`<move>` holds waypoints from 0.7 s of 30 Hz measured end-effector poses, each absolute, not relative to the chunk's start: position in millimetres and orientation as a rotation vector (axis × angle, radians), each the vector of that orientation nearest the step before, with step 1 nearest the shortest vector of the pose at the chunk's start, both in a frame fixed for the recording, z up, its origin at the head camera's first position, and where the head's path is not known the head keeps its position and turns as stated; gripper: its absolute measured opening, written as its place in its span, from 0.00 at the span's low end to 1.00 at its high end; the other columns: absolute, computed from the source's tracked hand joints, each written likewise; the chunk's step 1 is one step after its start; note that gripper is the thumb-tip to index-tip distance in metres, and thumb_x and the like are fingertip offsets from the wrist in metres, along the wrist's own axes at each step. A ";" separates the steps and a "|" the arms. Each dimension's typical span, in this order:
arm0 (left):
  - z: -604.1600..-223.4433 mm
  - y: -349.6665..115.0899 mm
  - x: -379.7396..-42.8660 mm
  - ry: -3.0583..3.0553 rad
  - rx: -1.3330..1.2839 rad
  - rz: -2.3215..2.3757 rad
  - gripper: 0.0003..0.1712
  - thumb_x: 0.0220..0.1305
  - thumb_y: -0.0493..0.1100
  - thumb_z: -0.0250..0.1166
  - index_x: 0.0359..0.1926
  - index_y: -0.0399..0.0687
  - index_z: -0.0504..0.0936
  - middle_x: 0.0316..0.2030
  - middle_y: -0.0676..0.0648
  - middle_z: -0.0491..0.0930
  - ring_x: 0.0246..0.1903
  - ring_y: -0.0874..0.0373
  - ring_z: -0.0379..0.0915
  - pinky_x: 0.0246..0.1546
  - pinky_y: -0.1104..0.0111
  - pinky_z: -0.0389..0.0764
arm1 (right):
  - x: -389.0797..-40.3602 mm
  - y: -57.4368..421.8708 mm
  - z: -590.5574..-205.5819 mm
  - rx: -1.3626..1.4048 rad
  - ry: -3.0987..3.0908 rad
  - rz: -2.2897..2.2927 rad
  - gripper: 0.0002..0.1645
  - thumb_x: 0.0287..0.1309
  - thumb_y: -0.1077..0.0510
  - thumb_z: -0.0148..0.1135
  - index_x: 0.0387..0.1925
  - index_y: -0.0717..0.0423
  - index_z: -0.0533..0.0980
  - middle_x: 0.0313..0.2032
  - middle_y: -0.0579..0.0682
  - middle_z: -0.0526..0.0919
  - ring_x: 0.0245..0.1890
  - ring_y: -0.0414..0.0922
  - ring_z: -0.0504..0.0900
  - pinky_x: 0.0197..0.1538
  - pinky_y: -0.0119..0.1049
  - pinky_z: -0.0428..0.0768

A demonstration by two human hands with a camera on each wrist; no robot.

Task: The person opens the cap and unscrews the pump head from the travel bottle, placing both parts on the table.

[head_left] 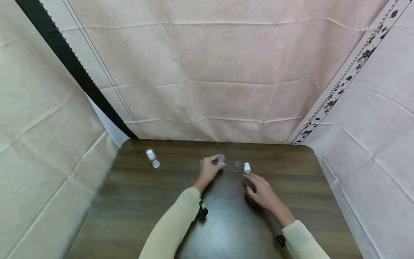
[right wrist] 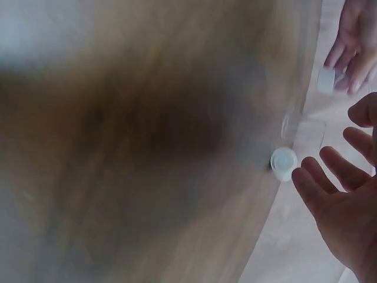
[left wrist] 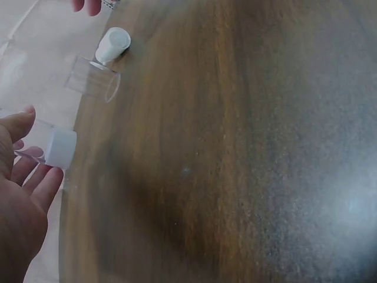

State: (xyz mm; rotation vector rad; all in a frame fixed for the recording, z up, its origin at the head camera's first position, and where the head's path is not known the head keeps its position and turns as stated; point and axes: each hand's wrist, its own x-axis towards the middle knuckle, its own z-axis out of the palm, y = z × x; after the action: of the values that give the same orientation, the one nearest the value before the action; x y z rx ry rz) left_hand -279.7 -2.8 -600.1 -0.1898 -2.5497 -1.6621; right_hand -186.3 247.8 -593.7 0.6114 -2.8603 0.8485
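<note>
My left hand pinches a clear cylindrical container between thumb and fingers. A white end on this container shows in the left wrist view. My right hand has its fingers spread and loosely bent, with nothing held. Its fingertips are close to a small white bottle standing on the table; whether they touch it I cannot tell. Between the hands stands an empty clear cylinder, only faintly visible in the head view.
Farther left on the brown wooden table is another clear container with white parts. Pale patterned cloth hangs behind the table's far edge, and more cloth hangs at both sides.
</note>
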 end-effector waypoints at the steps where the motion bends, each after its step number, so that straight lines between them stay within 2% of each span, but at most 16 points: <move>1: -601.3 -2.0 -280.5 -2.550 -0.181 -1.667 0.23 0.59 0.39 0.78 0.57 0.44 0.87 0.49 0.40 0.89 0.49 0.49 0.87 0.46 0.62 0.87 | -183.4 245.9 -594.6 0.621 -2.865 0.842 0.29 0.65 0.61 0.66 0.67 0.58 0.75 0.66 0.62 0.77 0.65 0.62 0.76 0.63 0.62 0.75; 8: -608.5 0.1 -284.1 -2.563 -0.148 -1.684 0.23 0.59 0.36 0.77 0.57 0.42 0.87 0.51 0.38 0.88 0.51 0.48 0.86 0.49 0.58 0.87 | -168.4 238.4 -596.9 0.647 -2.912 0.822 0.30 0.66 0.59 0.66 0.68 0.56 0.74 0.69 0.60 0.75 0.68 0.61 0.74 0.66 0.61 0.74; 21: -615.6 1.8 -287.4 -2.631 -0.122 -1.676 0.25 0.61 0.35 0.76 0.59 0.41 0.85 0.53 0.37 0.86 0.53 0.46 0.85 0.50 0.57 0.86 | -161.2 235.4 -603.9 0.717 -2.913 0.837 0.32 0.64 0.61 0.67 0.69 0.60 0.73 0.68 0.61 0.75 0.68 0.61 0.73 0.66 0.61 0.73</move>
State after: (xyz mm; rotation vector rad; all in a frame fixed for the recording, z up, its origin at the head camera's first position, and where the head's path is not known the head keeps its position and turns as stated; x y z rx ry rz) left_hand -287.4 1.8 -615.6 -0.1216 -2.6308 -1.6756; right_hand -161.2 235.4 -603.9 0.7165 -2.9126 0.8365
